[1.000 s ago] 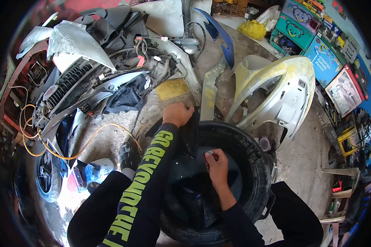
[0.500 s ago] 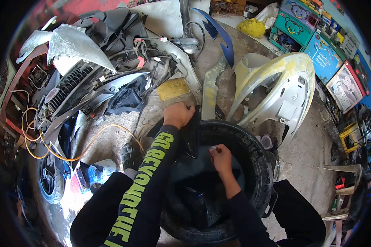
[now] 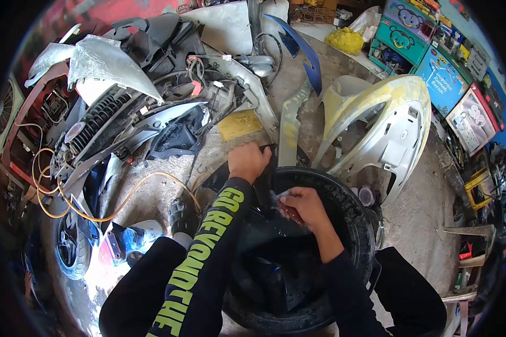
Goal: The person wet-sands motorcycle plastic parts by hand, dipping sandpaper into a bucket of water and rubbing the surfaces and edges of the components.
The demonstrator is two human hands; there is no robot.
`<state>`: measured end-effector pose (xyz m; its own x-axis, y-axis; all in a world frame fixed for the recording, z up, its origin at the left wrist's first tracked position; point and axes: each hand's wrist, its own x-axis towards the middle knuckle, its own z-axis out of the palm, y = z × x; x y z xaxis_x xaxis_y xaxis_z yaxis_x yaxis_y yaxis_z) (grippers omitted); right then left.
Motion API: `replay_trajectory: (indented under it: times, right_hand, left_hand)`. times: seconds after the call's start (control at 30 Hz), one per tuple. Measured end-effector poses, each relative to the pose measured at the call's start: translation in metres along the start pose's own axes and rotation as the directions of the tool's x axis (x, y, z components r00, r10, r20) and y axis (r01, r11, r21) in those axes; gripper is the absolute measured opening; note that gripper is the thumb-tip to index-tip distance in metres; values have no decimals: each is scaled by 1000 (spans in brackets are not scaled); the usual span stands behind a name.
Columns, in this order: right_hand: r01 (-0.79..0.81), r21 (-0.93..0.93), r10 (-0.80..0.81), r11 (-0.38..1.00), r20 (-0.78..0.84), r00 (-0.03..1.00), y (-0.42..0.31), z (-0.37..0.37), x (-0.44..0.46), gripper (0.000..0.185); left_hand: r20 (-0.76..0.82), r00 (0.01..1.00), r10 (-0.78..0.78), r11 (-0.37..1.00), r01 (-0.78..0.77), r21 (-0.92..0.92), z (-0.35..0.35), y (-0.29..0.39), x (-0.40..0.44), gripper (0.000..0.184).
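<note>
My left hand (image 3: 249, 162) is closed on the top of a glossy black plastic panel (image 3: 265, 188), which leans at the far left rim of a round black tub (image 3: 351, 216). Over the tub, the fingers of my right hand (image 3: 308, 208) pinch a wet, reddish-brown piece of sandpaper (image 3: 289, 213) close beside the panel. Water drips and splashes around those fingertips. Lower in the tub, another dark glossy part (image 3: 272, 272) lies in the water, its outline hard to make out.
A sanded yellow-and-white motorcycle fairing (image 3: 399, 123) stands at right, with a blue trim piece (image 3: 303, 53) behind. Motorcycle parts, including a black coil spring (image 3: 98, 118), crowd the left. An orange hose (image 3: 129, 194) crosses the floor. A wooden stool (image 3: 472, 247) is at far right.
My right hand has lifted from the tub's middle toward the black panel, and the reddish-brown sandpaper now shows. My left hand stays on the panel. The view has shifted slightly.
</note>
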<state>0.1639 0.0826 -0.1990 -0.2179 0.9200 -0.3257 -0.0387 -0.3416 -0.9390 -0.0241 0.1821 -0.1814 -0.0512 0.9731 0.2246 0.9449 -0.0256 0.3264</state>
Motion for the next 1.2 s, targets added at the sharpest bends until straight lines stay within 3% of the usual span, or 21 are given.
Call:
replay_trajectory:
  times: [0.03, 0.07, 0.2, 0.27, 0.4, 0.43, 0.47, 0.5, 0.57, 0.6, 0.63, 0.7, 0.73, 0.8, 1.03, 1.1, 1.13, 1.2]
  right_hand:
    - [70, -38, -69, 997, 24, 997, -11, 5, -5, 12]
    - [34, -159, -43, 987, -52, 998, -16, 9, -7, 13]
    - [35, -200, -66, 979, -153, 986, 13, -2, 1, 12]
    - [-82, -287, 11, 955, -240, 971, 32, -18, 2, 11]
    - [-249, -286, 140, 925, -352, 926, 107, -53, 15, 11]
    - [-210, -606, -102, 767, -439, 893, 136, -66, 19, 10]
    - [-218, -841, -354, 496, -425, 833, 153, -74, 25, 10]
    - [-218, -840, -356, 497, -427, 831, 156, -76, 32, 10]
    - [-423, -564, 1, 709, -600, 800, 159, -82, 47, 13]
    - [-338, -303, 200, 891, -406, 892, 127, -71, 35, 12]
    - [-302, 15, 301, 953, -136, 944, 77, -53, 16, 10]
    - [-51, 240, 60, 970, -31, 998, 29, -16, 4, 7]
    - [-56, 240, 66, 969, -32, 997, 15, -5, 3, 7]
    - [182, -237, -233, 954, -212, 949, -5, 5, 3, 6]
    - [87, -322, -177, 943, -262, 949, 4, 12, 6, 8]
    - [412, -401, -474, 818, -63, 878, 16, 12, 8, 7]
    - [411, -400, -473, 819, -64, 879, 16, 12, 6, 7]
    - [424, -480, -436, 768, 93, 895, 12, 9, -3, 9]
  left_hand:
    - [-9, 1000, 0, 1000, 0, 15, 1, 0, 0, 47]
    - [-20, 1000, 2, 1000, -1, 30, 2, 1, 0, 46]
    - [-53, 999, 0, 999, 2, 40, -2, 6, -5, 46]
    - [-83, 997, 1, 998, 3, 55, -2, 6, -8, 46]
    - [-106, 994, 13, 999, -8, 53, 1, 6, -8, 46]
    - [-104, 995, 12, 999, -7, 50, 1, 6, -8, 45]
    - [-101, 995, 11, 999, -6, 47, 1, 6, -8, 45]
    - [-103, 995, 14, 999, -9, 47, -1, 7, -10, 45]
    - [-103, 995, 16, 999, -12, 39, -4, 8, -11, 44]
    - [-102, 995, 17, 999, -13, 40, -4, 8, -11, 44]
    - [-105, 994, 15, 999, -10, 44, -3, 8, -10, 43]
    - [-100, 995, 8, 999, -3, 46, -1, 7, -10, 43]
    - [-101, 995, 14, 999, -9, 49, 1, 5, -10, 43]
    - [-108, 994, 28, 999, -23, 48, -1, 8, -10, 42]
    - [-101, 995, 16, 999, -12, 36, -3, 7, -9, 43]
    - [-98, 995, 18, 999, -14, 35, -2, 7, -9, 43]
    - [-93, 996, 13, 999, -10, 40, -2, 7, -9, 43]
    - [-86, 996, 8, 999, -4, 44, -3, 7, -9, 44]
